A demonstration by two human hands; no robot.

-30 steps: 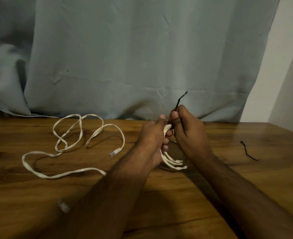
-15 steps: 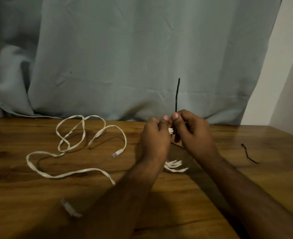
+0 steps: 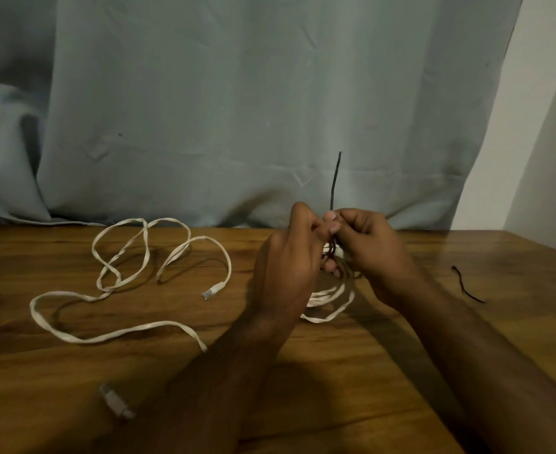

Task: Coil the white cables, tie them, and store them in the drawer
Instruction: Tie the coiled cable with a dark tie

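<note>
No writing or brand mark could be read on anything. At the left of the wooden table one loose white cable sprawled in open loops, one clear plug lying at its far end and a second plug near the front edge beside the left forearm. Right of it, the left hand was curled around the top of one coiled white cable, whose lower loops hung down to the tabletop between the wrists. The right hand met it fingertip to fingertip — thumb and forefinger pinched on one black twist tie that stood upright above the knuckles. Well apart at the right lay a second black tie, flat on the wood. A pale blue-grey curtain hung behind the table — no drawer was in view.
</note>
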